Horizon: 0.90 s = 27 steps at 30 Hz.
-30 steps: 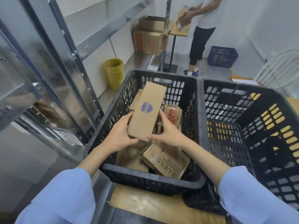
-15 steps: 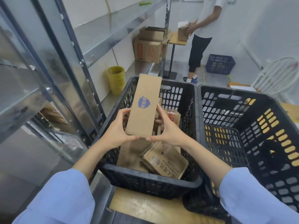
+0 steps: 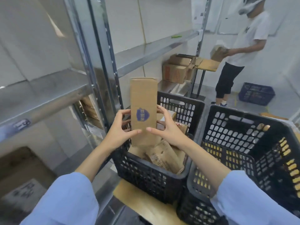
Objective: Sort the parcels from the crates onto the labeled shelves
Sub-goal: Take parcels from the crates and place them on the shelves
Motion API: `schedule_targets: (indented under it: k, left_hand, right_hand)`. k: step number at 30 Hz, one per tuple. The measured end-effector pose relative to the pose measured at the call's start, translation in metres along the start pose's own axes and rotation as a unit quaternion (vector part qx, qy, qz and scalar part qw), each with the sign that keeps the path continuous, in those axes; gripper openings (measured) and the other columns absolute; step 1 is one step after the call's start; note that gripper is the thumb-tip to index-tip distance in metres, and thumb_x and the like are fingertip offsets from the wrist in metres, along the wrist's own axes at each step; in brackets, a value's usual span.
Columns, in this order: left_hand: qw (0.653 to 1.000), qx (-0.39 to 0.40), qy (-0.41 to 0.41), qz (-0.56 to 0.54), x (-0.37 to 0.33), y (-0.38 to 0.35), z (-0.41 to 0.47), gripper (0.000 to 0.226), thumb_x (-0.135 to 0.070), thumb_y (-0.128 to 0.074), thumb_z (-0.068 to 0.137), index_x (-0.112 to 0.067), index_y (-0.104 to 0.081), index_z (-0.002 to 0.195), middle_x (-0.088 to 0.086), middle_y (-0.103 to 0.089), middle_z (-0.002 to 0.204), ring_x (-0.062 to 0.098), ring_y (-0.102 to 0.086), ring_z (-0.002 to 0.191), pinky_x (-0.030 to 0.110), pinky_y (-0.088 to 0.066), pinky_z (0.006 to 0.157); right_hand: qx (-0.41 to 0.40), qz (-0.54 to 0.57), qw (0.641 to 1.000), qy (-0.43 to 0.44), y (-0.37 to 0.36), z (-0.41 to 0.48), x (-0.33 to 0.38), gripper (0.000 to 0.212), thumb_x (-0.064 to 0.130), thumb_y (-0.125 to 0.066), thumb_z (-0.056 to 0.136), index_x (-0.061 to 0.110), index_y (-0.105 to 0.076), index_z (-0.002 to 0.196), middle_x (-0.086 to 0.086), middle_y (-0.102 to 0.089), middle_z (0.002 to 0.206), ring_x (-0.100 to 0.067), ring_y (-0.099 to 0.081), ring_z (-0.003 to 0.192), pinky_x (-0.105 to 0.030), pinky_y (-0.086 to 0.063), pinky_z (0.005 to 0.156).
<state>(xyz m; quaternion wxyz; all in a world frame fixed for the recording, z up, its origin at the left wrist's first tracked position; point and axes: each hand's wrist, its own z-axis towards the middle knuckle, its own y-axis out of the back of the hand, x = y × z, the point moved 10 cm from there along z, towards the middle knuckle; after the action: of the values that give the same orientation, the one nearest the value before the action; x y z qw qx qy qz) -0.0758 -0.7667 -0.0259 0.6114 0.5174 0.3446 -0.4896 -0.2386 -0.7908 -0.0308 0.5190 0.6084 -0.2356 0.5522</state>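
A long flat cardboard parcel (image 3: 143, 101) with a blue shield logo stands upright above the left black crate (image 3: 152, 177). My left hand (image 3: 119, 129) grips its left edge and my right hand (image 3: 167, 127) grips its right edge, thumbs on the front face. More cardboard parcels (image 3: 164, 157) lie inside that crate below. To the left rise the metal shelves (image 3: 53, 88), with a blue label (image 3: 21, 125) on the near shelf's front edge.
A second black crate (image 3: 253, 153) stands right of the first. Another person (image 3: 240, 56) handles a box at a small stand far right. Open cartons (image 3: 177, 70) sit on a low shelf behind. A blue basket (image 3: 256, 93) is on the floor.
Both hands have lifted the logo parcel up out of the crate and turned it upright. The view has tilted up, showing more of the shelves.
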Motion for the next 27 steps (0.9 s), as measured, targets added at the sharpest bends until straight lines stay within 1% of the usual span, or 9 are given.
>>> schedule_targets:
  k: [2, 4, 10, 15, 17, 19, 22, 25, 27]
  left_hand:
    - [0.999, -0.042, -0.001, -0.02, -0.012, 0.004, -0.022, 0.066, -0.033, -0.08, 0.066, -0.033, -0.041, 0.119, -0.012, -0.041, 0.143, 0.016, -0.05, 0.129, 0.03, -0.053, 0.094]
    - [0.996, -0.086, -0.002, -0.021, -0.027, 0.01, -0.047, 0.071, -0.028, -0.08, 0.068, -0.033, -0.038, 0.125, -0.014, -0.042, 0.14, 0.01, -0.051, 0.127, 0.016, -0.051, 0.086]
    - [0.985, -0.163, -0.002, 0.049, -0.072, 0.039, -0.122, 0.1, -0.036, -0.076, 0.07, -0.033, -0.02, 0.153, -0.006, -0.035, 0.141, -0.025, -0.041, 0.112, 0.0, -0.039, 0.085]
    - [0.968, -0.235, 0.009, 0.094, -0.095, 0.078, -0.193, 0.091, -0.051, -0.083, 0.069, -0.041, -0.031, 0.143, -0.008, -0.043, 0.14, -0.007, -0.043, 0.127, 0.01, -0.037, 0.099]
    - [0.96, -0.261, 0.02, 0.102, -0.101, 0.093, -0.222, 0.083, -0.05, -0.082, 0.068, -0.044, -0.035, 0.136, -0.01, -0.047, 0.138, 0.006, -0.047, 0.129, 0.012, -0.038, 0.101]
    - [0.949, -0.291, 0.035, 0.112, -0.104, 0.106, -0.253, 0.08, -0.052, -0.082, 0.067, -0.041, -0.039, 0.133, -0.012, -0.049, 0.139, 0.008, -0.049, 0.128, 0.024, -0.04, 0.105]
    - [0.936, -0.329, 0.067, 0.108, -0.105, 0.125, -0.298, 0.073, -0.055, -0.08, 0.064, -0.043, -0.042, 0.126, -0.022, -0.05, 0.133, 0.005, -0.051, 0.125, 0.04, -0.045, 0.105]
    - [0.922, -0.36, 0.101, 0.099, -0.103, 0.139, -0.34, 0.077, -0.048, -0.081, 0.071, -0.039, -0.034, 0.132, -0.026, -0.045, 0.13, 0.009, -0.051, 0.123, 0.031, -0.047, 0.101]
    - [0.917, -0.375, 0.104, 0.092, -0.105, 0.145, -0.366, 0.082, -0.049, -0.079, 0.071, -0.048, -0.029, 0.136, -0.03, -0.039, 0.133, 0.011, -0.05, 0.124, 0.021, -0.046, 0.094]
  right_hand:
    - [0.019, 0.005, 0.999, 0.026, -0.005, -0.013, 0.015, 0.08, 0.028, -0.073, 0.087, 0.023, -0.02, 0.147, 0.017, -0.031, 0.143, 0.027, -0.032, 0.121, -0.006, -0.033, 0.104]
    - [0.045, 0.018, 0.998, 0.037, -0.013, -0.026, 0.029, 0.075, 0.023, -0.072, 0.089, 0.022, -0.02, 0.142, 0.021, -0.03, 0.138, 0.036, -0.03, 0.112, -0.009, -0.034, 0.105]
    - [0.131, 0.017, 0.987, 0.093, -0.058, -0.06, 0.082, 0.104, 0.051, -0.073, 0.081, 0.043, 0.001, 0.154, 0.019, -0.022, 0.155, 0.001, -0.025, 0.141, -0.034, -0.026, 0.116]
    - [0.192, 0.046, 0.973, 0.118, -0.106, -0.074, 0.118, 0.092, 0.066, -0.072, 0.072, 0.052, -0.016, 0.143, 0.013, -0.035, 0.153, -0.005, -0.041, 0.135, -0.038, -0.04, 0.109]
    - [0.212, 0.074, 0.967, 0.118, -0.13, -0.078, 0.129, 0.086, 0.059, -0.076, 0.073, 0.044, -0.022, 0.138, 0.008, -0.041, 0.146, 0.002, -0.048, 0.125, -0.022, -0.046, 0.1]
    - [0.24, 0.091, 0.959, 0.121, -0.154, -0.087, 0.142, 0.072, 0.044, -0.074, 0.08, 0.037, -0.024, 0.132, 0.011, -0.039, 0.143, 0.009, -0.046, 0.122, -0.011, -0.042, 0.095]
    - [0.291, 0.09, 0.944, 0.125, -0.192, -0.105, 0.157, 0.072, 0.05, -0.068, 0.08, 0.039, -0.02, 0.132, 0.012, -0.032, 0.146, -0.006, -0.052, 0.121, -0.016, -0.043, 0.096]
    - [0.337, 0.104, 0.926, 0.137, -0.228, -0.124, 0.177, 0.075, 0.046, -0.061, 0.088, 0.041, -0.011, 0.143, 0.019, -0.03, 0.138, 0.014, -0.048, 0.108, -0.006, -0.042, 0.086]
    - [0.363, 0.115, 0.914, 0.142, -0.253, -0.137, 0.189, 0.071, 0.053, -0.055, 0.09, 0.044, -0.009, 0.143, 0.019, -0.026, 0.142, 0.005, -0.041, 0.122, -0.025, -0.039, 0.107]
